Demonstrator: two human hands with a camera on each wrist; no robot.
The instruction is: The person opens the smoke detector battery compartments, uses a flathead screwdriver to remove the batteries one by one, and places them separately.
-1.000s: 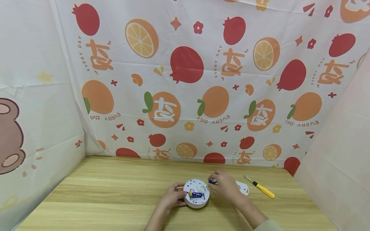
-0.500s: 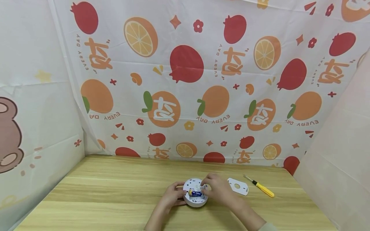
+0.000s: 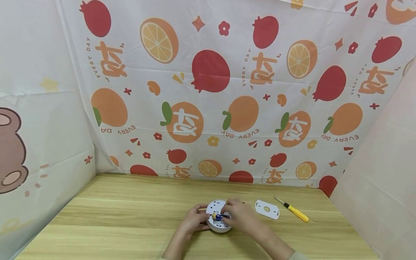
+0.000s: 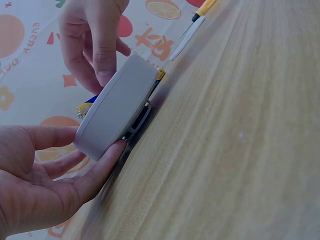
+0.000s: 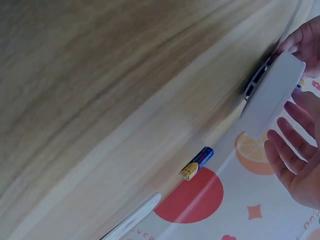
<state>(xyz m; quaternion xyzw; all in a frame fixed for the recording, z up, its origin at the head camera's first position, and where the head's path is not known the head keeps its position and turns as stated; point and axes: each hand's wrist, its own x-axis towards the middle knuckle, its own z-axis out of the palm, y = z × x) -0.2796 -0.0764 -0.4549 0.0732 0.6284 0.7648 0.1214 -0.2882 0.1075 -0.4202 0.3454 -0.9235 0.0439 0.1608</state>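
A round white smoke detector (image 3: 211, 208), its underside with the battery bay turned up, is held at its left edge by my left hand (image 3: 194, 220). In the left wrist view my left fingers and thumb (image 4: 107, 162) grip its side, just above the table. A blue and yellow battery (image 3: 217, 217) sits in the bay, one end raised past the rim in the left wrist view. My right hand (image 3: 242, 216) pinches this battery with thumb and forefinger, other fingers loosely spread. Another battery (image 5: 197, 163) lies on the table beyond the right hand, mostly hidden in the head view.
To the right lies a white mounting plate (image 3: 267, 209) with a central hole. Beside it rests a yellow-handled screwdriver (image 3: 297, 213). A fruit-print cloth (image 3: 211, 119) hangs behind the wooden table (image 3: 130, 216).
My right hand has let go of a battery right of the detector and moved left onto the battery in the bay. The mounting plate has come into full view. My left hand stays put.
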